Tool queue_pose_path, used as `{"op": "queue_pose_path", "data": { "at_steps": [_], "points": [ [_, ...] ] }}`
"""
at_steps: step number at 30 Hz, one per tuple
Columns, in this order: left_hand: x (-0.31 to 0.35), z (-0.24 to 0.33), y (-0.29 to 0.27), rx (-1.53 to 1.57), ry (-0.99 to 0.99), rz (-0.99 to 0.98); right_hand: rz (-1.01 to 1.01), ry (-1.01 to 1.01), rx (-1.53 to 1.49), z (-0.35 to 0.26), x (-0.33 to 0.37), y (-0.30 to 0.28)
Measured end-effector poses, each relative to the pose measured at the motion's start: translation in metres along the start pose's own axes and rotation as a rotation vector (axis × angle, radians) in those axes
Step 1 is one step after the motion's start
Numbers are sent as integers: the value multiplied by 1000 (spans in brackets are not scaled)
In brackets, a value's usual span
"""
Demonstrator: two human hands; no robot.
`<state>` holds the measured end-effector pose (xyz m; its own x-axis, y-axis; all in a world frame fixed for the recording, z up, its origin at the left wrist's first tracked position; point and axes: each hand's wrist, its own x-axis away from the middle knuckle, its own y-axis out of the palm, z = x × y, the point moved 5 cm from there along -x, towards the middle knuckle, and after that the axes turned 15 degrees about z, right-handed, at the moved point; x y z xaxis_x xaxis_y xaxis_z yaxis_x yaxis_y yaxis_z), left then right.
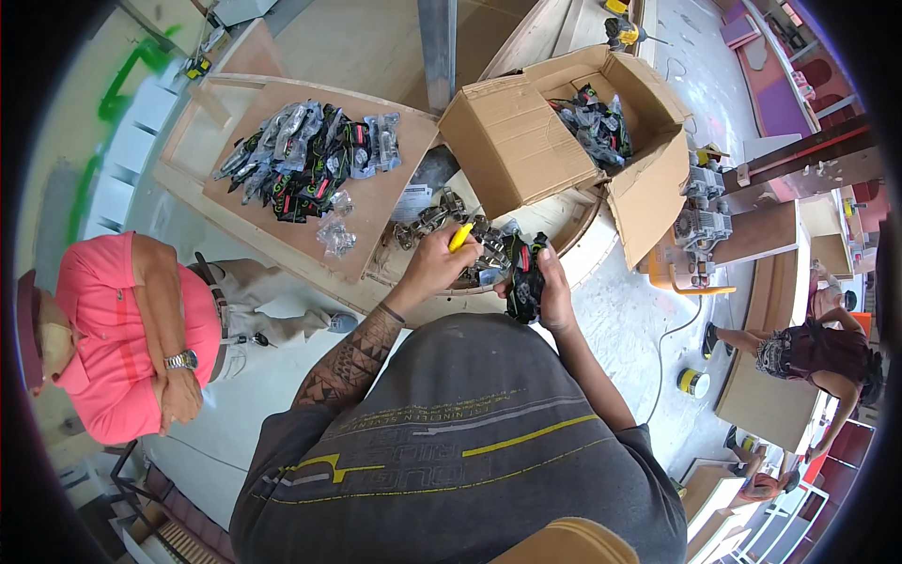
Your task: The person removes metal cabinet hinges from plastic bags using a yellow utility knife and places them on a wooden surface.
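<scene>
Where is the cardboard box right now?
In the head view, the open box sits right of centre, beyond the right hand and right of the packet pile.

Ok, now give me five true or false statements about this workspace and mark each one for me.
1. The left hand holds a yellow tool. True.
2. The right hand is empty. False: it holds a black packet.
3. The cardboard box is closed. False: its top is open, and packets show inside.
4. A pile of packets lies on the brown board. True.
5. The person in the pink shirt is at the right of the picture. False: that person is at the left.
</scene>
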<state>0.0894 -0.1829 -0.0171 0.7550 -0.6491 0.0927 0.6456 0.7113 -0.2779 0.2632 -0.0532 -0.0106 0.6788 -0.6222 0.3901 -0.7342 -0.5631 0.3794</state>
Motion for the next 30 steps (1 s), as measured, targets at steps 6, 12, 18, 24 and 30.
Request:
{"op": "queue_pose_path", "data": {
  "at_steps": [6,12,18,24,30],
  "points": [
    [11,67,2,-17,494,21,0,66,52,3,1,4],
    [3,64,17,-154,623,-103,-17,6,238,3,-2,6],
    [7,50,27,-242,569,-202,34,-67,419,19,-4,-7],
    [32,47,33,-246,513,-325,259,-70,465,25,-19,-20],
    [27,24,2,-92,398,-465,354,105,275,45,-41,-47]
  ]
}}
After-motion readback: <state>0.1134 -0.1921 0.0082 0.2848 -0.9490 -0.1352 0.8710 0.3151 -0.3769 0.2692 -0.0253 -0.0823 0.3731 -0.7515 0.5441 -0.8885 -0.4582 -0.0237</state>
